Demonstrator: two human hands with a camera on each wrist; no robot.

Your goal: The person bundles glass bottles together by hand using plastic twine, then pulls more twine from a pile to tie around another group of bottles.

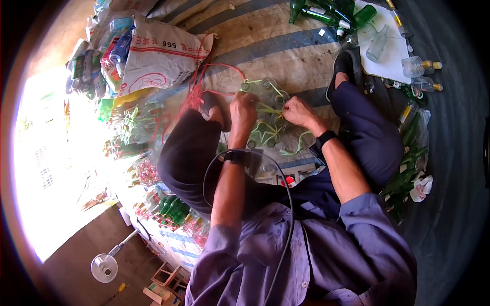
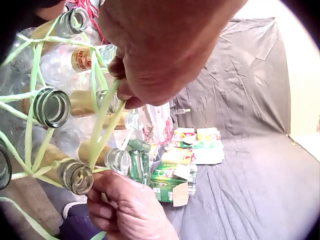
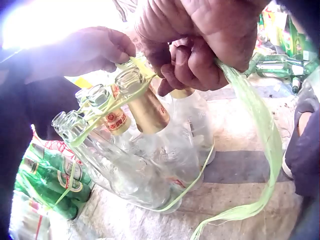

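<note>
A cluster of clear glass bottles (image 3: 150, 170) stands between the person's legs, several with gold neck labels (image 3: 150, 110). Pale green plastic twine (image 2: 37, 95) crosses between the necks, and a loop of it circles the bodies lower down. My left hand (image 1: 244, 109) pinches a doubled strand pulled taut above the necks. Across from it, my right hand (image 1: 300, 112) pinches the twine low beside one bottle mouth (image 2: 77, 177). From the right hand a long loose tail of twine (image 3: 265, 150) hangs down to the ground sheet.
A white printed sack (image 1: 161, 56) lies at the upper left, with tangled red twine (image 1: 193, 94) near the left foot. Green bottles (image 1: 326, 15) lie at the back right beside a white board (image 1: 393, 69). Bundled green bottles (image 3: 57, 180) stand close by.
</note>
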